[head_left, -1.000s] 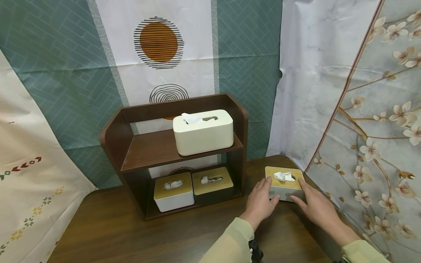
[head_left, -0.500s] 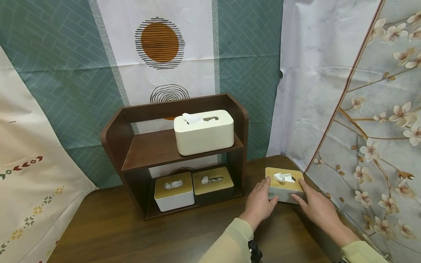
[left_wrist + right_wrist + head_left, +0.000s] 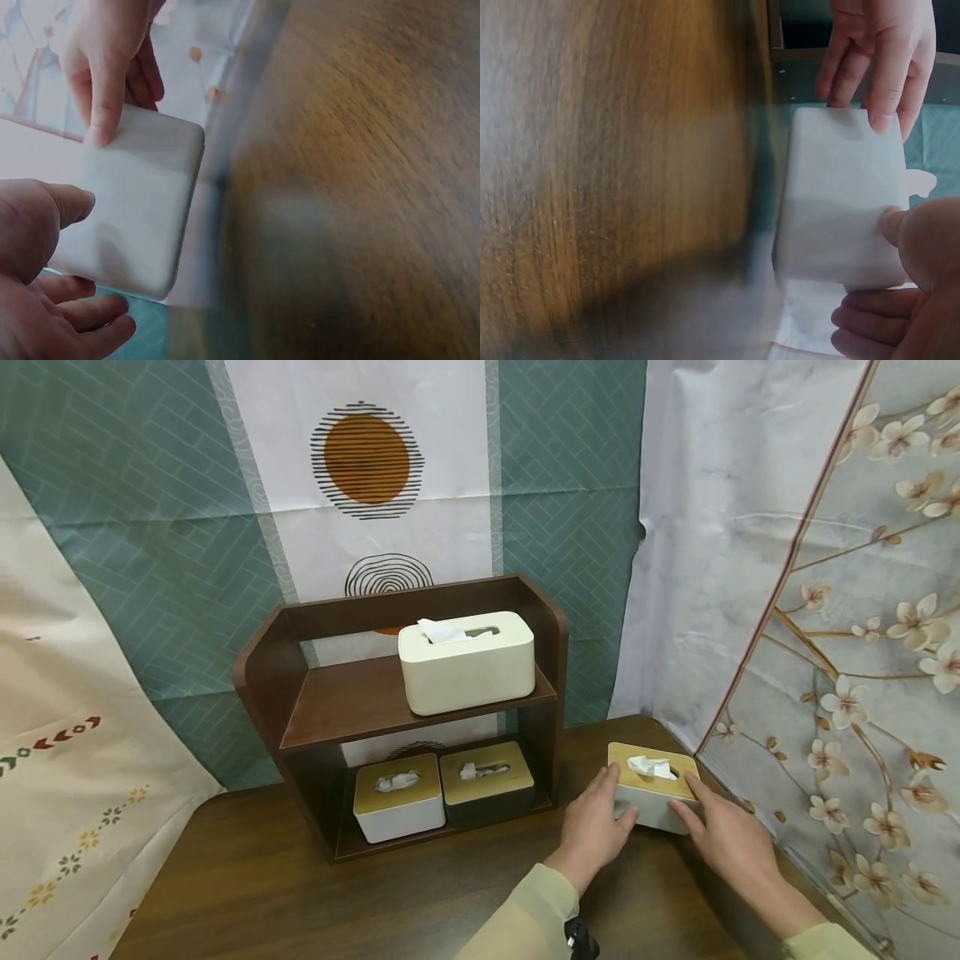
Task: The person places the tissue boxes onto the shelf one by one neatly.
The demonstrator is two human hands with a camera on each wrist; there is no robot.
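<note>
A grey tissue box (image 3: 654, 812) with a wood-look lid (image 3: 678, 786) and a white tissue showing at its slot is at the table's right side. My left hand (image 3: 595, 825) grips its left end and my right hand (image 3: 731, 839) grips its right end. In the left wrist view, both thumbs press the front face of the tissue box (image 3: 142, 195) while fingers reach round its ends. The right wrist view shows the same hold on the tissue box (image 3: 840, 202). Whether its base touches the table cannot be told.
Left of the hands stands a dark brown two-tier shelf (image 3: 337, 706). A cream tissue box (image 3: 472, 675) sits on its upper tier. Below are a white tissue box (image 3: 401, 820) and a dark tissue box (image 3: 491, 803), both wood-lidded. A flowered cloth (image 3: 840, 777) hangs at the right.
The grey tissue box has come slightly toward me and to the right, its right end turning a little nearer. Both hands keep their hold on it. The shelf's boxes stay in place.
</note>
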